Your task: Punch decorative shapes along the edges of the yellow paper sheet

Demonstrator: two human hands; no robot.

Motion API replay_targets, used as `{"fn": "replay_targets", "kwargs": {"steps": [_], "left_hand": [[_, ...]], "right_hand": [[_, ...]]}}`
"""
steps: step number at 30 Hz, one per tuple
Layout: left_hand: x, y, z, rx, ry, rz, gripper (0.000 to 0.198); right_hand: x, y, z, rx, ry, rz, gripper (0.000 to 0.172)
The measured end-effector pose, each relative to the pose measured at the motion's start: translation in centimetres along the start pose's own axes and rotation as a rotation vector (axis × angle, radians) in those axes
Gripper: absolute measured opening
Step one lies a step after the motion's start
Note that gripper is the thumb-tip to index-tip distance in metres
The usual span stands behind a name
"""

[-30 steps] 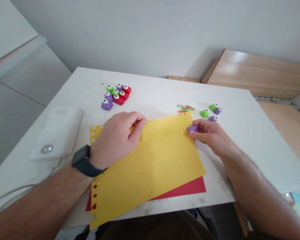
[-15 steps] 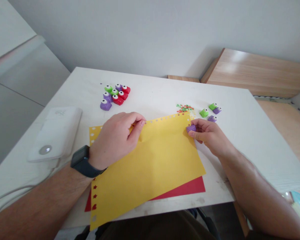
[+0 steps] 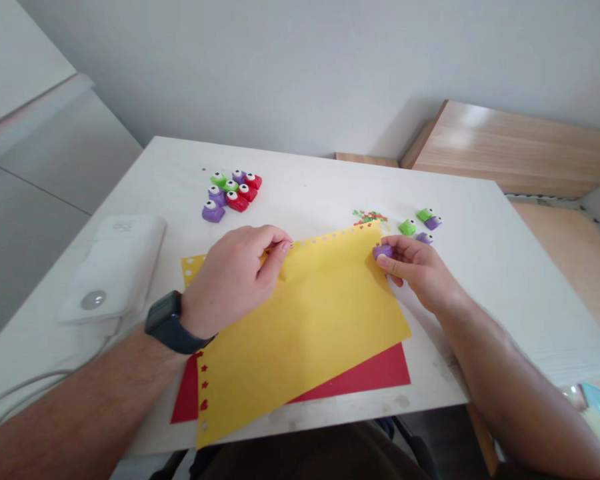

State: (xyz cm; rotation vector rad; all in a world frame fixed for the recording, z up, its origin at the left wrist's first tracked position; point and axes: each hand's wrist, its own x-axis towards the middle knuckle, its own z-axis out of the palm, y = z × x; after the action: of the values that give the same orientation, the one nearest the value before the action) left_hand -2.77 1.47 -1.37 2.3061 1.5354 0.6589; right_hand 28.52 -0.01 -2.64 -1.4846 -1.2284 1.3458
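A yellow paper sheet (image 3: 305,320) lies tilted over a red sheet (image 3: 370,373) on the white table (image 3: 310,193). Small punched holes run along the yellow sheet's far edge and left edge. My left hand (image 3: 237,277), with a dark watch on the wrist, pinches the yellow sheet at its far edge, fingers closed. My right hand (image 3: 417,270) is closed on a small purple punch (image 3: 383,251) set at the sheet's right corner.
A cluster of several red, green and purple punches (image 3: 233,191) sits at the back left. Green and purple punches (image 3: 423,223) and a pile of paper confetti (image 3: 370,216) lie near the right hand. A white device (image 3: 113,267) with a cable lies at the left.
The yellow sheet has turned and slid a little to the right, so more of the red sheet shows at the lower left. Both hands keep their grips.
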Motion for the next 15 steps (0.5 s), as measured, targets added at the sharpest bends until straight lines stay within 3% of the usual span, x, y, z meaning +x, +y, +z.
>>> {"fn": "replay_targets", "kwargs": {"steps": [8, 15], "left_hand": [[0.1, -0.5, 0.0, 0.01, 0.004, -0.023, 0.024], [0.2, -0.4, 0.0, 0.015, 0.007, -0.033, 0.024]], "right_hand": [[0.0, 0.6, -1.2, 0.032, -0.008, -0.026, 0.037], [0.4, 0.6, -1.7, 0.049, 0.083, -0.054, 0.035]]}}
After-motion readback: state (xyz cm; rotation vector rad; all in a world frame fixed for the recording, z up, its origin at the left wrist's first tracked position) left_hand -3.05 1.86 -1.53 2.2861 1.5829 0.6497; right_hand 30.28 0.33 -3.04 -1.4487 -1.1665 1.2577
